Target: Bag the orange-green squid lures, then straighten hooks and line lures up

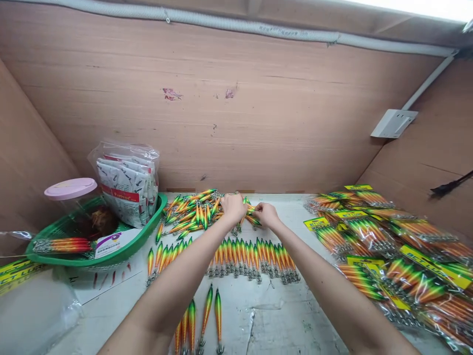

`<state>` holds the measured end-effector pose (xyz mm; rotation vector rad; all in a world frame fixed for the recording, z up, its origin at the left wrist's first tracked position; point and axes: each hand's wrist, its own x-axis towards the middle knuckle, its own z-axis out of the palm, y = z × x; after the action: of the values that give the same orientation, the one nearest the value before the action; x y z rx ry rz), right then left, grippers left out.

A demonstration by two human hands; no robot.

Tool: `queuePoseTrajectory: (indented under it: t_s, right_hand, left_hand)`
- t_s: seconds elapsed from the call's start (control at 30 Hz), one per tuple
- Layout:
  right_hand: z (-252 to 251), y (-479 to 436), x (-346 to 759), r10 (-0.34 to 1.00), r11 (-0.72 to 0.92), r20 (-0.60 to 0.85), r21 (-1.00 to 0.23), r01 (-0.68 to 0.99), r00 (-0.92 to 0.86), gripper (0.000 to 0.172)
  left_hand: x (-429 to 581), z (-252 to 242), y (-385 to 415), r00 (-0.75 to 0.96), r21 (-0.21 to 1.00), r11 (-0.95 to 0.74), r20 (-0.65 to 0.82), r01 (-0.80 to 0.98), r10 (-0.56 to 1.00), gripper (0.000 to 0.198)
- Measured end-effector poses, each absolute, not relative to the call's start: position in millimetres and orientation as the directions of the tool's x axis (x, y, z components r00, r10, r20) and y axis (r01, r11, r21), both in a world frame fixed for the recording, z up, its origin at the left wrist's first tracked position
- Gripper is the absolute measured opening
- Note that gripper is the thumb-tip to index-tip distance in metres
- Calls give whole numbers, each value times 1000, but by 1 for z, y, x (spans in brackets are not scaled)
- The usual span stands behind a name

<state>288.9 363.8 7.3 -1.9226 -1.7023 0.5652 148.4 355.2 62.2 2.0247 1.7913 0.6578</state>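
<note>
Brown board walls close in a pale worktop (pixel 258 315) strewn with orange-green squid lures. Behind the laid-out lure row (pixel 254 256), the left hand (pixel 232 207) and right hand (pixel 266 214) meet at the loose lure pile (pixel 192 212), fingers pinched on a few lures (pixel 251 211); how many is hard to tell. Right of the row lie bagged lure packs (pixel 388 246) with yellow "BCT LURE" cards, partly cut off. Left sits a green basket (pixel 44 246) holding a pink-lidded jar (pixel 71 189) and sachets (pixel 127 187) with unreadable print.
</note>
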Motion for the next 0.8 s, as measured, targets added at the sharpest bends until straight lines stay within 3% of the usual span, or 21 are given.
queuePoseTrajectory:
  t_s: [0.17, 0.27, 0.6, 0.8]
  right_hand:
    - [10, 380, 301, 981, -38, 97, -759, 650, 170, 31]
    - [14, 386, 302, 967, 23, 170, -802, 597, 190, 31]
    - [40, 387, 310, 898, 187, 390, -760, 622, 206, 28]
    - [46, 375, 318, 880, 216, 412, -790, 574, 235, 26]
  left_hand:
    - [123, 72, 376, 15, 807, -86, 95, 584, 995, 31]
    - [122, 73, 376, 6, 878, -143, 158, 458, 987, 31]
    - [119, 80, 381, 144, 866, -257, 215, 429, 966, 18]
    - [108, 78, 385, 87, 874, -196, 175, 445, 981, 26]
